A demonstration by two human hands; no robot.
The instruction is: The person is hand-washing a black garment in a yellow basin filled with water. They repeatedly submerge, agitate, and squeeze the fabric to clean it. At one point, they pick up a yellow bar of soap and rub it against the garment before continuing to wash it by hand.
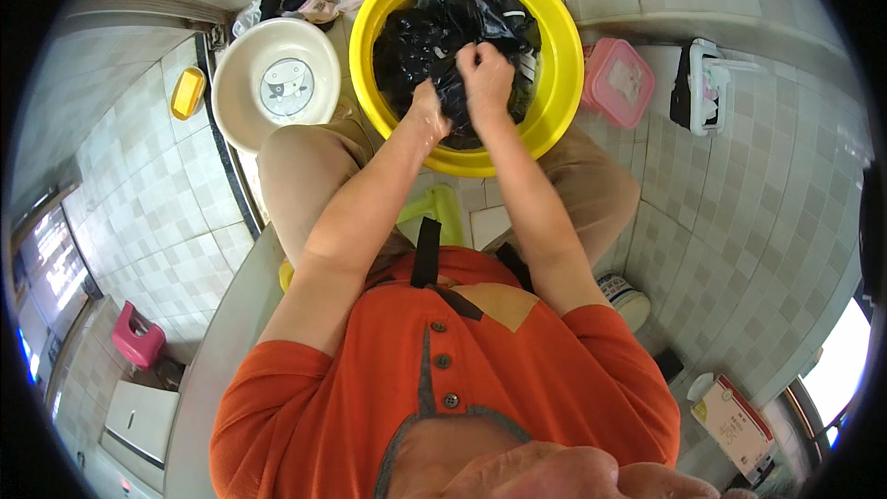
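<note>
A large yellow plastic tub (563,83) stands between my knees. It holds wet black clothing (409,41) with white stripes, lying in water. My left hand (431,109) is wet and grips a bunched fold of the black cloth at the near side of the tub. Just to its right, my right hand (489,80) is closed on the same fold, its fingers curled over the fabric. Cloth bulges between the two hands. The left fingers are partly hidden by the fabric.
A cream basin (229,83) with a cow picture sits left of the tub, small clothes (312,3) behind it. A yellow soap dish (187,93) is farther left. To the right are a pink lidded box (619,83) and a white basket (708,86). A green stool (447,211) is beneath me.
</note>
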